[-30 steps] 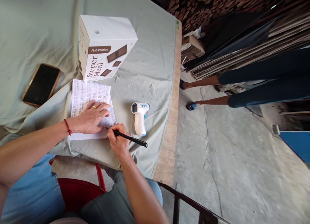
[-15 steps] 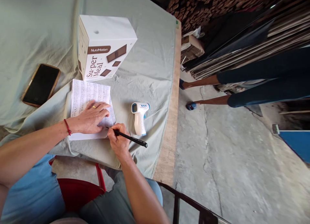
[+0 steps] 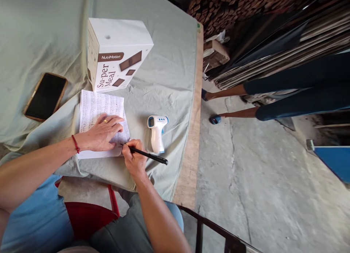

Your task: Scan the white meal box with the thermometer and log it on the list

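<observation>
Sheets of paper [image 3: 90,109] covered with rows of handwriting lie on the cloth-covered table. My left hand [image 3: 102,133] rests flat on them, fingers spread, holding nothing. At the lower right edge of the paper my right hand [image 3: 134,159] is closed around a black pen [image 3: 150,156], its tip down at the writing and hidden by the fingers. A white and blue infrared thermometer [image 3: 157,134] lies just right of my right hand. Beyond the paper stands a white NutriMotion box [image 3: 120,34].
A phone [image 3: 45,96] lies screen up on the green-grey cloth [image 3: 169,63] at the left. The table's wooden edge [image 3: 188,165] runs along the right. Another person's legs [image 3: 284,89] stand on the concrete floor [image 3: 232,172]. Stacked wood [image 3: 226,8] is at the back.
The pen's back end has swung slightly outward to the right. My left hand stays in place on the paper. The whole view has shifted very slightly.
</observation>
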A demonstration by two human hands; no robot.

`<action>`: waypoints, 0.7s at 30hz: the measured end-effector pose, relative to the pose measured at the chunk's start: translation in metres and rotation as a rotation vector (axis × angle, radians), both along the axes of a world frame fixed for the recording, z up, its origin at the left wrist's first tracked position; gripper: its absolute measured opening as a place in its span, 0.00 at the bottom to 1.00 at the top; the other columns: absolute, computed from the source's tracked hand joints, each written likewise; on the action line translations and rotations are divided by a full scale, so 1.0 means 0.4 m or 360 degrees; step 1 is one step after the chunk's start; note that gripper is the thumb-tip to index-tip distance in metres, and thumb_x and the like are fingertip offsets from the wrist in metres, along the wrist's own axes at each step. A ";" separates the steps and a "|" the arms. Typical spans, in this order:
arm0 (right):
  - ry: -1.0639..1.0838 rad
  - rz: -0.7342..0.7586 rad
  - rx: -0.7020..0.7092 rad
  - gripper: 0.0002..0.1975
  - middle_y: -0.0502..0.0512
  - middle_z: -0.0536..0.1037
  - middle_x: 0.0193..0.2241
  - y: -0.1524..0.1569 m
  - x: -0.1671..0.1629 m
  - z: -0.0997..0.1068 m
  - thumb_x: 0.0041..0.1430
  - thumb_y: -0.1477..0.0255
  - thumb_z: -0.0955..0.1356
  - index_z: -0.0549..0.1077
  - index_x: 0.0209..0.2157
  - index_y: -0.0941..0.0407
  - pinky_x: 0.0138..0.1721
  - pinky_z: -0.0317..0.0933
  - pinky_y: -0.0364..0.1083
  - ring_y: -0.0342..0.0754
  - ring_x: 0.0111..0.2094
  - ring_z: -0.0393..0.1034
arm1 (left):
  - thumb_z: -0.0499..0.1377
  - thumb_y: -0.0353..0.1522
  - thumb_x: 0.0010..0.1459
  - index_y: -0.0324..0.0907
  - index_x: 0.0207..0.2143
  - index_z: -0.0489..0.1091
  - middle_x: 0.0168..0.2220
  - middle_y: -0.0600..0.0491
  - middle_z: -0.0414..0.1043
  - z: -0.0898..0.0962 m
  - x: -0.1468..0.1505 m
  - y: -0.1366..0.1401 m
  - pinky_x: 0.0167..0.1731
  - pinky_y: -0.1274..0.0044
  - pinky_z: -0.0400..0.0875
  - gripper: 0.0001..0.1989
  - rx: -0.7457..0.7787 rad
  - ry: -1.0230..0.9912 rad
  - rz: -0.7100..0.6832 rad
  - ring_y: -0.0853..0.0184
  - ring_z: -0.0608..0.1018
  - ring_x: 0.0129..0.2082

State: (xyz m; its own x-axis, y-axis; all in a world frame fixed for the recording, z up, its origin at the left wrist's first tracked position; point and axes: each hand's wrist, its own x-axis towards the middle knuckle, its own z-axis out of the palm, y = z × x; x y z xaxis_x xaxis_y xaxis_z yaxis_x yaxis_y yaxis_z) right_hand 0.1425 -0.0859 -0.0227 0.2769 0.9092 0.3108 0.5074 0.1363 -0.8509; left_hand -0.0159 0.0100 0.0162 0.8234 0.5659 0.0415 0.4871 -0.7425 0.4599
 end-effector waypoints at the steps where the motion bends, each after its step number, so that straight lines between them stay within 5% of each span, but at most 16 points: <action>1: -0.0014 0.0016 -0.0008 0.06 0.42 0.65 0.19 0.000 0.001 -0.001 0.55 0.73 0.64 0.63 0.25 0.53 0.25 0.55 0.42 0.40 0.20 0.60 | 0.57 0.28 0.52 0.43 0.41 0.62 0.63 0.42 0.60 0.000 0.000 0.000 0.63 0.58 0.46 0.13 0.0004 -0.0004 -0.0002 0.55 0.60 0.64; 21: -0.0065 -0.0002 -0.0010 0.06 0.42 0.63 0.19 -0.003 0.005 -0.002 0.55 0.73 0.64 0.62 0.25 0.52 0.25 0.55 0.42 0.41 0.20 0.58 | 0.57 0.28 0.52 0.43 0.42 0.62 0.62 0.42 0.61 -0.004 -0.005 0.001 0.62 0.58 0.47 0.13 0.0030 -0.0043 -0.0018 0.55 0.61 0.64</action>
